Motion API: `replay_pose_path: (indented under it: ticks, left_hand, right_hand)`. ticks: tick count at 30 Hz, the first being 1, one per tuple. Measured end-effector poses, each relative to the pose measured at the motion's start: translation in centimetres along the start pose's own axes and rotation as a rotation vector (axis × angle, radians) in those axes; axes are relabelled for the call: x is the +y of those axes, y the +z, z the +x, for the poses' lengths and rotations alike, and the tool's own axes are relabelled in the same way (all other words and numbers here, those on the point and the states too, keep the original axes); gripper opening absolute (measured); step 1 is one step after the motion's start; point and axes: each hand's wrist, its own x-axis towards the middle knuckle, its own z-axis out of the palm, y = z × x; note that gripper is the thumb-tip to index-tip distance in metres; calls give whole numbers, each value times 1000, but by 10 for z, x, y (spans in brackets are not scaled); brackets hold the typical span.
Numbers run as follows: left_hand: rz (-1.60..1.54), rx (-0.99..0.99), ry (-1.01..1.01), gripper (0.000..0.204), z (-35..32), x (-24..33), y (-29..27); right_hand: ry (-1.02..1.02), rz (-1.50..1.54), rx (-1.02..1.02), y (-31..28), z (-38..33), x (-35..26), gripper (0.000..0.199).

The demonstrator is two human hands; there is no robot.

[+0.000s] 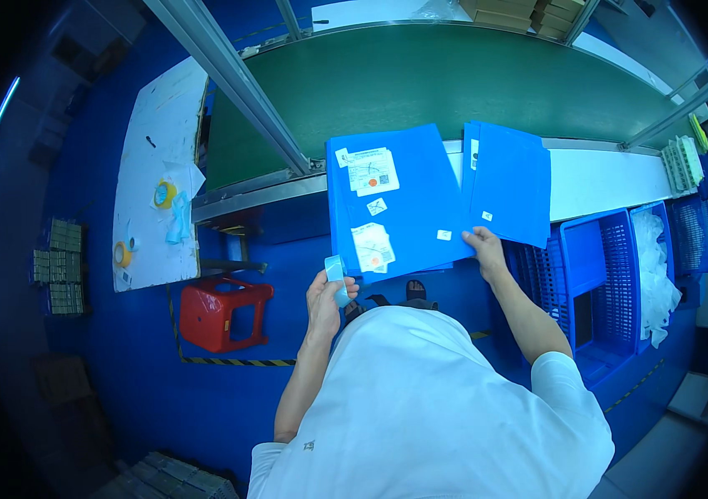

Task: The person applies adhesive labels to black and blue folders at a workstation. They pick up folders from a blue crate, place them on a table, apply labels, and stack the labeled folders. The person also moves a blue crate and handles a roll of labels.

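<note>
A flat blue plastic board (408,191) with several white labels stuck on it juts out from the white ledge over the blue floor. My right hand (484,247) grips its near right corner. My left hand (326,299) sits just below the board's near left corner and pinches a small pale blue strip (336,276) between thumb and fingers. A second blue board (510,179) lies beside the first, to the right, partly on the white ledge.
A green conveyor belt (420,75) runs behind the boards under a metal frame rail (237,79). Blue mesh crates (599,283) stand at the right, one holding white plastic bags. A red stool (222,312) and a white side table (158,166) with tape rolls are on the left.
</note>
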Motion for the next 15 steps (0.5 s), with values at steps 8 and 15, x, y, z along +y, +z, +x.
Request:
replay_pose_path:
  ticks: [8,15]
  left_hand:
    - [-41,-11,77,33,-8,11,1]
    - [-53,-17,138,32,-16,22,8]
  right_hand:
    - [-210,236,466,-168,82,-42,28]
    - [-212,-1014,1152,-188,64,-58,44]
